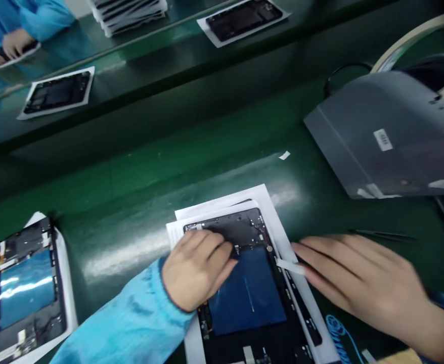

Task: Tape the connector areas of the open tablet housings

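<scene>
In front of me lies an opened tablet housing (245, 298) with a blue film-covered battery, on white paper sheets (273, 215). My left hand (197, 268) rests over its upper left part, fingers curled and pressed together; whatever they may hold is hidden beneath them. To the right of the housing is my right hand (362, 283), its thumb and fingers closed on the end of a short white tape strip (291, 266). The strip's other end reaches the housing's right edge. Part of a second dark housing (306, 308) shows underneath, between the paper sheets.
Another opened tablet (27, 293) lies at left. A grey tape dispenser (389, 136) stands at right, with tweezers (385, 235) and a coiled blue cord (338, 333) nearby. Two housings on paper (57, 95) (245, 20) occupy the raised ledge. A co-worker's hands (15, 44) show at upper left.
</scene>
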A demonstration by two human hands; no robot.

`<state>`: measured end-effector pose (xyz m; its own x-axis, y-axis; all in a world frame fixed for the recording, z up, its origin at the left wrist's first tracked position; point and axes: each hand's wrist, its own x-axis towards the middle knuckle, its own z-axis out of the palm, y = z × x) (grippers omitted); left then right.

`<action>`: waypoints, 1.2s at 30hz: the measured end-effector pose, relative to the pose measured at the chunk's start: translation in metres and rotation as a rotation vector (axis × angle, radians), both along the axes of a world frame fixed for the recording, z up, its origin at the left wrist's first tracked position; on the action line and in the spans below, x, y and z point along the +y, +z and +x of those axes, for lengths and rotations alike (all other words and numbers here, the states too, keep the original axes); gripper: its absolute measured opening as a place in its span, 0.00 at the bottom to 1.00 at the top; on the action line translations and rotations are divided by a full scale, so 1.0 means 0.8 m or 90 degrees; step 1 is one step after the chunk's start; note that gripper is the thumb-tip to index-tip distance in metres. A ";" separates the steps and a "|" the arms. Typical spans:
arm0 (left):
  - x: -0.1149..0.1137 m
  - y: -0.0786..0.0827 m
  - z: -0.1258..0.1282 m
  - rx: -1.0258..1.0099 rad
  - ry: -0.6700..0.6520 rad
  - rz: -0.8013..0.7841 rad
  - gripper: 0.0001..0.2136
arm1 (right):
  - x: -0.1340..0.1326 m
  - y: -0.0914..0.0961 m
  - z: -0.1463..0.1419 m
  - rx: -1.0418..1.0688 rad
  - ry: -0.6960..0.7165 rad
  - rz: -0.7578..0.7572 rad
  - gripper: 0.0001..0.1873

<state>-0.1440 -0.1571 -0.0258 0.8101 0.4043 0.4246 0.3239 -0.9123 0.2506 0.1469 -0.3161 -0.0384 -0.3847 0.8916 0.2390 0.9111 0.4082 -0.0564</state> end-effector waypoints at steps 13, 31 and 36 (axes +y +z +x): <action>-0.007 -0.022 0.066 0.115 -0.037 0.022 0.05 | 0.057 -0.005 -0.051 -0.046 0.045 0.021 0.18; 0.020 0.002 0.115 0.304 -0.225 0.017 0.12 | 0.066 -0.003 -0.051 0.003 0.079 0.103 0.09; 0.019 -0.008 0.097 0.128 -0.244 0.167 0.13 | 0.064 -0.002 -0.051 0.022 0.074 0.089 0.08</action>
